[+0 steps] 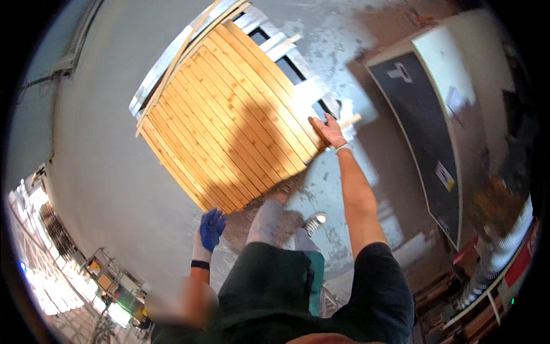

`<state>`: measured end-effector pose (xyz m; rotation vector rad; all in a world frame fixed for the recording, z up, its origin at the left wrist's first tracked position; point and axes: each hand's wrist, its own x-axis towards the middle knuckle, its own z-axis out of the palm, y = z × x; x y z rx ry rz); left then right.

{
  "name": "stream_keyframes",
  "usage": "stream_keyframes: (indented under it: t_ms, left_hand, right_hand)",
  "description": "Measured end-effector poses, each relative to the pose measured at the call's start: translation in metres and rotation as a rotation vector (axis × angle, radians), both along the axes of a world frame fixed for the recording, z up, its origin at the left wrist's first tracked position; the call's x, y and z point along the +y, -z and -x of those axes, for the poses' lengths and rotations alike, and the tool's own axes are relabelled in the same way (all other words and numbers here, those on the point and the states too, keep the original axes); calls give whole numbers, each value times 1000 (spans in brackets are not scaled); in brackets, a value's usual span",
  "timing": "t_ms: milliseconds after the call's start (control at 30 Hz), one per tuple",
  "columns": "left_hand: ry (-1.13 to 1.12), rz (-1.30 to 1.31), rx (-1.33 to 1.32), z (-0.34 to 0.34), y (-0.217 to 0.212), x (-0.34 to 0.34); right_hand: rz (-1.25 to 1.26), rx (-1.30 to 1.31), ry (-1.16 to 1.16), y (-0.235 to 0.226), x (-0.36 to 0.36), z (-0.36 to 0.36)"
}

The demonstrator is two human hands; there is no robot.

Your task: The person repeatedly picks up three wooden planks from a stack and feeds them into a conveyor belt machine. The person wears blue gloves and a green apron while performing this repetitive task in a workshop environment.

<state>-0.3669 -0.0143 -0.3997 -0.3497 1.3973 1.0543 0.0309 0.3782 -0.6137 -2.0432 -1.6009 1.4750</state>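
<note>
My right grip [327, 132] is open, palm flat and fingers spread against the right edge of the panel [229, 120], holding nothing closed in it; a pale band sits on that wrist. My left grip [212, 229], in a blue glove with a black wristband below it, is just under the panel's lowest corner with the fingers curled. I cannot tell whether it touches the wood or closes on anything.

The panel is a big slab of narrow yellow-brown slats set side by side, turned so that one corner points down toward me. It fills the middle of the view, straight ahead of my legs. Behind its upper edge, pale metal bars [269, 40] stick out with dark gaps between them. A short light stick [350, 120] shows just past my right fingers.

My shoe [315, 221] stands on the grey, dusty floor [332, 189] below the panel. To the right, well apart, a tall dark board [424, 126] with a pale rim stands. Stacked wood [458, 309] lies at the lower right, and bright racks [109, 281] show at the lower left.
</note>
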Motion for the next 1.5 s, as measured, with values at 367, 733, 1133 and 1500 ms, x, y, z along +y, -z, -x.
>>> stream_keyframes:
  t_ms: [367,733,1133,1500]
  left_hand:
    - [208,157,-117,-22,-9,-84]
    - [407,-243,-139,-158,-45,135]
    - [516,-421,-609,-317,-248,57]
    - [1038,-672,-334,-427,-389,42]
  right_hand:
    - [442,128,71,-19,31,11]
    - [110,38,49,-301,-161,-10]
    - [-39,26,182,-554,-460,-127]
    - [-292,32,455,-608,-608,-137]
